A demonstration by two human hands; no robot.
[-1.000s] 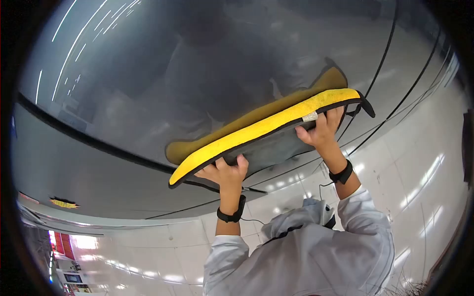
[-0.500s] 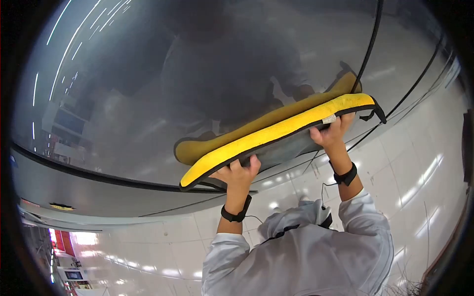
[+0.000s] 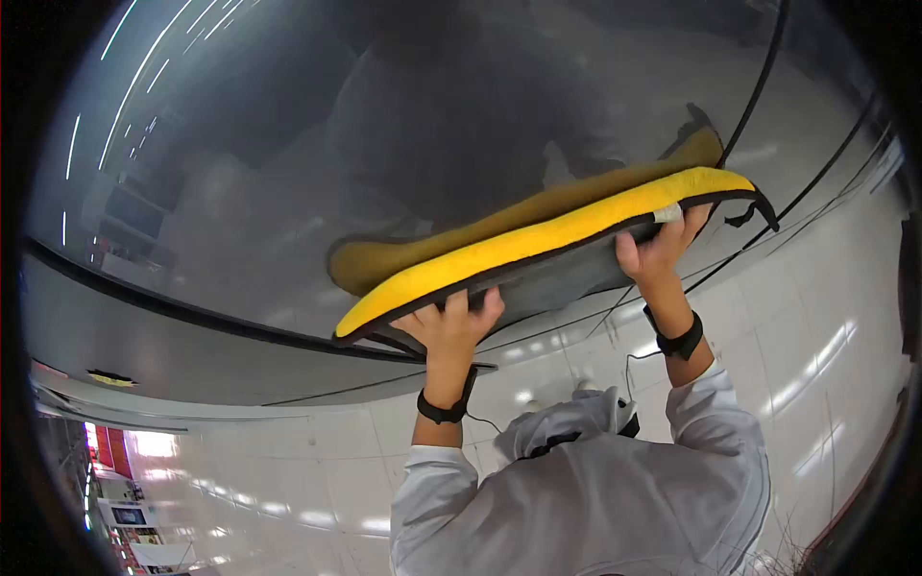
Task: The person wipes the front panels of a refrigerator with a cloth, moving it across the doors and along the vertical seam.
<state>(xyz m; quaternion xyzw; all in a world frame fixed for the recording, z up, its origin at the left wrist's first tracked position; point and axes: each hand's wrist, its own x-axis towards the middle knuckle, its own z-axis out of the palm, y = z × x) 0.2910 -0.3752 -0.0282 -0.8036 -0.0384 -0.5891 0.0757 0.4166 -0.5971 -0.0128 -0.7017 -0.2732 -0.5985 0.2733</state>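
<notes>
A thick plush car towel [image 3: 547, 230], yellow on its upper face with black edging and a grey underside, stretches lengthwise between my hands. It lies along a dark glossy car window [image 3: 461, 125], which mirrors it. My left hand [image 3: 449, 331] grips the lower edge near the left end, thumb on the grey side and the other fingers partly hidden beneath. Farther right, my right hand [image 3: 661, 252] holds the same edge beside a small white label [image 3: 667, 213]. A black loop [image 3: 765, 206] hangs off the right end. Each wrist wears a black band.
A black rubber seal [image 3: 192, 312] borders the glass above a grey body panel [image 3: 192, 365]. Cables run from the wristbands. White floor tiles [image 3: 336, 470] reflect ceiling lights. A red panel [image 3: 112, 451] and other items stand far off at lower left.
The towel and my right hand have shifted slightly up and right in view. My left hand has moved a little left, and the towel looks more stretched out. Both hands keep their grip.
</notes>
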